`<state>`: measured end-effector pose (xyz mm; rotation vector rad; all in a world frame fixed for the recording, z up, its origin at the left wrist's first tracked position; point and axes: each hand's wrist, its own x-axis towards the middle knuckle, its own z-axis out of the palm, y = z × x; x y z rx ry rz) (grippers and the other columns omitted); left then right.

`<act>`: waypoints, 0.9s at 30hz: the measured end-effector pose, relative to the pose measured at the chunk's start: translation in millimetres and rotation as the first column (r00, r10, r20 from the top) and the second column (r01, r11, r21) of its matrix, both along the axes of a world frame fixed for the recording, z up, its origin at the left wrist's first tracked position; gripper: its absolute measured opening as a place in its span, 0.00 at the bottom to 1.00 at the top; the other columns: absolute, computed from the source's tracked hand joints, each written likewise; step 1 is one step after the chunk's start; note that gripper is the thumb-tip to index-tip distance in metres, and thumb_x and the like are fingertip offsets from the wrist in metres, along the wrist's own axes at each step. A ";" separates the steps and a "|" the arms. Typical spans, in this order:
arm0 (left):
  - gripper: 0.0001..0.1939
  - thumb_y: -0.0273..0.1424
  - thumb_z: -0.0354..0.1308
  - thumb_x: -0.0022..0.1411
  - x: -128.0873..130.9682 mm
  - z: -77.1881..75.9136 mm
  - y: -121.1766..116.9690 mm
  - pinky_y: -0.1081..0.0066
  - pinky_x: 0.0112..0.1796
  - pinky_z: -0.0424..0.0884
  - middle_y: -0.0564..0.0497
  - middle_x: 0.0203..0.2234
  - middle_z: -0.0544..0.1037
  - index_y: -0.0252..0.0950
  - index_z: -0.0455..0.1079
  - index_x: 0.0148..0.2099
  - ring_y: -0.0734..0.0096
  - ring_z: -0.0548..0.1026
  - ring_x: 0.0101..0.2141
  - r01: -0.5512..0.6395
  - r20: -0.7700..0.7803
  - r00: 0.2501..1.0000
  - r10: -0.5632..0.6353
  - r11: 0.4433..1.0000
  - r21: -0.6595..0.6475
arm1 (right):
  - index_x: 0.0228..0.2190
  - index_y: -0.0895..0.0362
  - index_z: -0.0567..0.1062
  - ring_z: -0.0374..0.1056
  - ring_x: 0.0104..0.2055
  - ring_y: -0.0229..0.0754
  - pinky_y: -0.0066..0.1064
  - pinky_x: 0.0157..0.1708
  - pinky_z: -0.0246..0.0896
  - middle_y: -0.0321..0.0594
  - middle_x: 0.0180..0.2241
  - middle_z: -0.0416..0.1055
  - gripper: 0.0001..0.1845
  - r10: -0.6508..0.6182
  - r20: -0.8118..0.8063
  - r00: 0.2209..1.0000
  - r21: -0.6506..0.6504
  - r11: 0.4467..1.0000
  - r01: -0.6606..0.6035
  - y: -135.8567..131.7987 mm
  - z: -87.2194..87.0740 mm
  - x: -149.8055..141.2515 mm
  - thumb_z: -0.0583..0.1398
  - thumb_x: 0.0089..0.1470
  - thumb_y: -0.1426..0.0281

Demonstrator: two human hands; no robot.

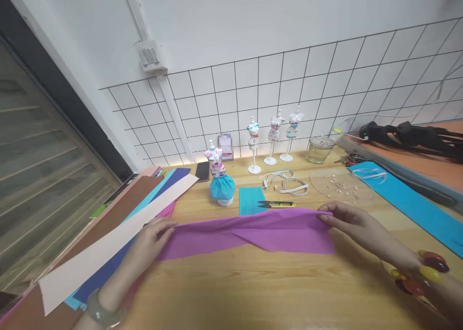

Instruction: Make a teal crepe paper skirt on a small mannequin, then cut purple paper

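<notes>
A strip of purple fabric [249, 233] stretches across the front of the wooden table, its upper edge folded over and a crease near the middle. My left hand [154, 238] pinches its left end between thumb and fingers. At the opposite end, my right hand [349, 219] grips the upper corner the same way. Just behind the strip lie yellow-and-black thread snips [280, 204], partly on a turquoise fabric square [251, 199]. A small dress form [218, 168] in a puffy turquoise skirt stands behind and left of the square.
Long fabric strips [119, 224] in several colours pile up at left. Three bare dress forms [254, 144] stand along the wall grid. Elastic bands [289, 185], a plate of beads [342, 187], a glass jar [320, 150], a blue strip [415, 209] and a phone [202, 171] lie around.
</notes>
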<state>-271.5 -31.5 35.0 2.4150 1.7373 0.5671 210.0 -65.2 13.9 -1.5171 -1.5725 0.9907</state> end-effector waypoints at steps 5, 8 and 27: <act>0.21 0.35 0.46 0.60 5.5 -30.7 10.8 0.55 0.53 0.55 0.43 0.55 0.60 0.37 0.60 0.55 0.57 0.54 0.57 0.014 -0.170 0.985 0.028 0.971 0.238 | 0.47 0.53 0.65 0.71 0.32 0.46 0.32 0.28 0.67 0.42 0.32 0.75 0.25 -0.213 -0.132 0.968 -0.119 0.973 0.198 4.3 -17.0 -11.9 0.57 0.48 0.55; 0.25 0.35 0.46 0.60 9.9 -44.0 9.9 0.51 0.56 0.47 0.44 0.60 0.51 0.38 0.53 0.59 0.56 0.43 0.60 0.034 -0.253 0.967 0.033 0.965 0.259 | 0.54 0.52 0.57 0.72 0.35 0.49 0.34 0.29 0.69 0.44 0.36 0.75 0.33 -0.222 -0.191 0.956 -0.130 0.971 0.200 5.1 -27.2 -15.5 0.57 0.48 0.56; 0.21 0.23 0.42 0.57 11.0 -45.9 6.1 0.59 0.46 0.66 0.47 0.45 0.73 0.39 0.68 0.49 0.61 0.71 0.44 0.120 -0.261 0.959 -0.111 0.993 0.017 | 0.44 0.54 0.72 0.64 0.50 0.48 0.41 0.49 0.61 0.45 0.50 0.67 0.18 0.064 0.769 0.636 0.226 0.904 -0.364 -12.8 -42.6 -1.0 0.48 0.57 0.68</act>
